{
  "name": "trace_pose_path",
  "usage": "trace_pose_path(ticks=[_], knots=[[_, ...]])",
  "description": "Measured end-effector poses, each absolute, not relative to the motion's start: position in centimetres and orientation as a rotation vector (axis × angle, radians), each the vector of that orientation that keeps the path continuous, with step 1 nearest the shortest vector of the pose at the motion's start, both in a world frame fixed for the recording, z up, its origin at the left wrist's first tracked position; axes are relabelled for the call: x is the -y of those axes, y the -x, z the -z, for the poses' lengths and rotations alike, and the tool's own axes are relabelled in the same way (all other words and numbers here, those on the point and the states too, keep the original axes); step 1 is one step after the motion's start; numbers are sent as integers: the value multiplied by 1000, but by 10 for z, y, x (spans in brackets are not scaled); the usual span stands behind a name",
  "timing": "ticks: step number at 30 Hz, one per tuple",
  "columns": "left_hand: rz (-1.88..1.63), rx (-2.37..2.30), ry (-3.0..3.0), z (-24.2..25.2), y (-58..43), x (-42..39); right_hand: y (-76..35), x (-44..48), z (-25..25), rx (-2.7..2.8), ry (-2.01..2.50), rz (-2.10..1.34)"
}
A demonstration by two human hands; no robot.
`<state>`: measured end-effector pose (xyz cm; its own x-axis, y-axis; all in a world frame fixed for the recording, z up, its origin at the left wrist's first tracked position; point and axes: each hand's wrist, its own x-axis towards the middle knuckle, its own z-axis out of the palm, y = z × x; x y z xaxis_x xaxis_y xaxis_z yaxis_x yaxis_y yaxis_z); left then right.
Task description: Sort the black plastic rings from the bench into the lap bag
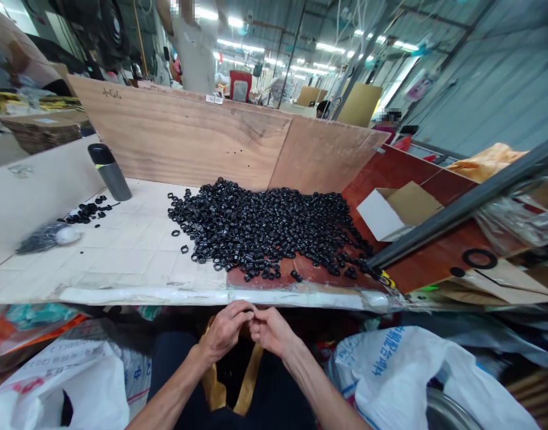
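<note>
My left hand (229, 327) and my right hand (272, 330) meet fingertip to fingertip just below the table's front edge. The fingers of both are curled and pinched together; whatever is between them is hidden. Under them, on my lap, is an open yellow-brown bag (214, 388) with a dark inside. On the table beyond lies a wide heap of small black rings (265, 227), with a few loose ones at its left and front edges.
A dark grey bottle (112, 174) stands at left, near small black pieces (89, 212) and a plastic bag (43, 237). An open carton (397, 209) and slanting metal post (462, 206) are at right. Wooden boards (188, 134) wall the back. White sacks (403, 376) flank my legs.
</note>
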<state>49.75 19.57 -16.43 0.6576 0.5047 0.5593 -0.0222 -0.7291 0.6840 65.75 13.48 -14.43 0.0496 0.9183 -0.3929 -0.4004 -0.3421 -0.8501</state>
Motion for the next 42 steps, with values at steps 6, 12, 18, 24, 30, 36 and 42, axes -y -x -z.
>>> trace_pose_path(ticks=[6,12,18,24,30,36,42], knots=[[-914,-783,-1593,155,-504,-188,-654,-129,138,900,1420,-1158],[-1024,-868,-1364,154,-510,-180,-644,-129,132,1029,1355,-1042],[-1090,-611,-1938,167,-491,-182,-645,-125,140,497,1120,-1569],[-721,-354,-2182,134,-475,-207,-673,-131,131,961,1618,-1327],[-918,-832,-2072,127,-514,-261,-684,-190,126,1585,1779,-219],[-865,-718,-2270,151,-543,-287,-679,-210,147,1624,1923,-77],[-885,-843,-2320,159,-545,-285,-694,-204,157,1632,1691,-130]])
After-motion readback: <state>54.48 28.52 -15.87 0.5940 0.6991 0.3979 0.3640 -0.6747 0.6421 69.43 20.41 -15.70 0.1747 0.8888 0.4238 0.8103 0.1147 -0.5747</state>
